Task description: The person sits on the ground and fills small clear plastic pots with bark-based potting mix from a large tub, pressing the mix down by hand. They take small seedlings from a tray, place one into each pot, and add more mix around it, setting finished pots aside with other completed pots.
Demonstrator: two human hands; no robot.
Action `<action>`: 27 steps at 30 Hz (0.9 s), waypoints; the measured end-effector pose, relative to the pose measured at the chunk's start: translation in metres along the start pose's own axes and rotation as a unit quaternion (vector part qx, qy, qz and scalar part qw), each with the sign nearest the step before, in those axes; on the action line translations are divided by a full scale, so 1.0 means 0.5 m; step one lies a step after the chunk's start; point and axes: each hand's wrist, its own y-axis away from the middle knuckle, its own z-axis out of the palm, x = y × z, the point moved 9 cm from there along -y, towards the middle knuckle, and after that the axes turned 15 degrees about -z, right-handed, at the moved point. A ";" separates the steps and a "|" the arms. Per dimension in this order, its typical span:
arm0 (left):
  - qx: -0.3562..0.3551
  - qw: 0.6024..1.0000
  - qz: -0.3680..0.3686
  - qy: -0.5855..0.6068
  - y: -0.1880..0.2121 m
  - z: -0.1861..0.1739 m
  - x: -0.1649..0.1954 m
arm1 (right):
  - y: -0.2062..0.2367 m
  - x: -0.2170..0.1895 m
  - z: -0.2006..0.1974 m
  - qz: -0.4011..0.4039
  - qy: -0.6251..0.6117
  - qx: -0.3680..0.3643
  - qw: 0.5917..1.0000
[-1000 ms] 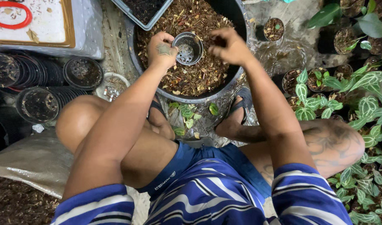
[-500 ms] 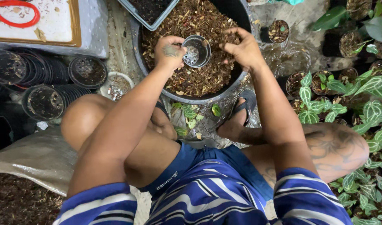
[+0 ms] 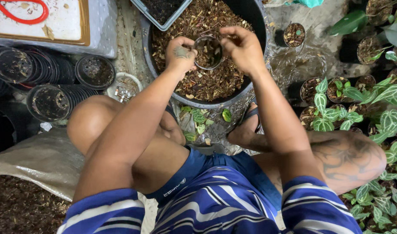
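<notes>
I sit over a big black tub (image 3: 151,56) filled with brown bark potting mix. My left hand (image 3: 179,54) grips the left side of a small clear plastic pot (image 3: 208,52) held above the mix. My right hand (image 3: 242,47) is at the pot's right rim, fingers curled over it with bits of mix. The pot holds some brown mix inside. Small green seedlings (image 3: 198,119) lie on the ground between my feet, just below the tub.
Stacks of empty black pots (image 3: 47,91) lie at the left, under a white foam box (image 3: 55,26). A small tray of dark soil (image 3: 161,11) rests on the tub's far rim. Potted green-and-white leafed plants (image 3: 371,121) crowd the right side. A sack (image 3: 38,160) lies lower left.
Both hands and the small pot have stayed over the tub. The right hand has closed in over the pot's rim, and the pot now holds more mix.
</notes>
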 end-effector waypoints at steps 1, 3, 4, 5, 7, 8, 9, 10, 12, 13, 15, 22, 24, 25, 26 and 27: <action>0.004 1.000 -0.014 -0.005 -0.001 -0.001 -0.001 | -0.003 0.008 -0.013 -0.034 -0.029 0.063 0.997; 0.015 0.999 -0.033 -0.010 0.002 -0.002 0.001 | 0.007 0.032 -0.028 -0.103 -0.086 0.187 0.973; 0.022 0.999 -0.039 -0.010 0.006 -0.003 0.003 | 0.014 0.071 -0.008 -0.045 -0.061 0.173 0.982; 0.028 0.999 -0.044 -0.011 0.009 -0.002 0.005 | 0.028 0.110 0.012 0.015 -0.036 0.160 0.986; 0.038 0.997 -0.055 -0.044 0.016 -0.004 0.007 | 0.038 0.150 0.044 0.033 -0.045 0.118 0.992; 0.042 0.995 -0.062 -0.062 0.019 -0.005 0.006 | 0.037 0.148 0.060 -0.008 -0.079 0.089 0.993; 0.036 0.996 -0.061 -0.050 0.020 -0.002 0.007 | 0.036 0.143 0.074 -0.050 -0.113 0.059 0.991; 0.032 0.997 -0.061 -0.036 0.021 0.001 0.005 | 0.039 0.148 0.055 -0.057 -0.018 0.071 0.996; 0.037 0.997 -0.057 -0.043 0.020 0.001 0.000 | 0.051 0.145 0.009 -0.068 0.171 0.099 0.978; 0.049 0.996 -0.053 -0.060 0.017 0.000 0.000 | 0.052 0.145 0.016 -0.077 0.208 0.056 0.973; 0.091 0.989 -0.003 -0.113 0.016 -0.009 0.013 | 0.066 0.147 0.033 -0.092 0.280 -0.031 0.955; 0.123 0.970 0.074 -0.194 -0.013 -0.017 0.049 | 0.055 0.146 -0.004 -0.031 0.157 -0.009 0.987; 0.118 0.971 0.074 -0.193 -0.018 -0.012 0.044 | 0.044 0.117 -0.032 -0.032 0.065 0.026 0.997; 0.121 0.972 0.068 -0.191 -0.019 -0.011 0.037 | 0.039 0.101 -0.038 -0.028 -0.019 0.046 0.998; 0.125 0.972 0.063 -0.190 -0.021 -0.012 0.031 | 0.033 0.083 -0.037 -0.024 -0.104 0.066 0.992; 0.126 0.971 0.068 -0.191 -0.021 -0.013 0.028 | 0.029 0.064 -0.032 -0.019 -0.187 0.085 0.978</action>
